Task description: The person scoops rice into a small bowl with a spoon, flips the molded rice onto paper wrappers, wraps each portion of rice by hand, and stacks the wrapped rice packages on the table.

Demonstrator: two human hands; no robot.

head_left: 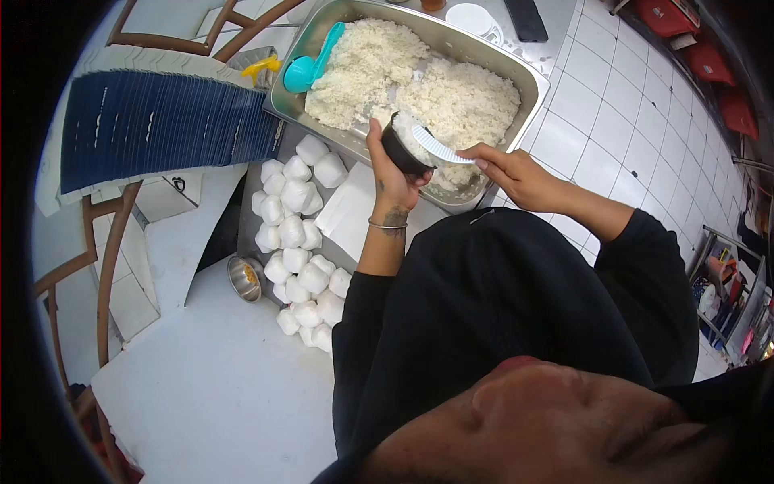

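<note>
The left hand (pixel 393 176) cupped a black bowl (pixel 398 151) (likely light, best held by its sides); the right hand (pixel 520 177) pinched a white paddle (pixel 439 147).

At the top, a dark phone (pixel 526 19) lies near a round white object (pixel 472 21). To the right, white square tiles (pixel 592 105) with dark grout spread towards red objects (pixel 708 63) along the edge. Lower right, a metal rack (pixel 732 242) holds colourful, indistinct clutter (pixel 716 292). On the left stands brown framework (pixel 108 266), its bars curved.
</note>
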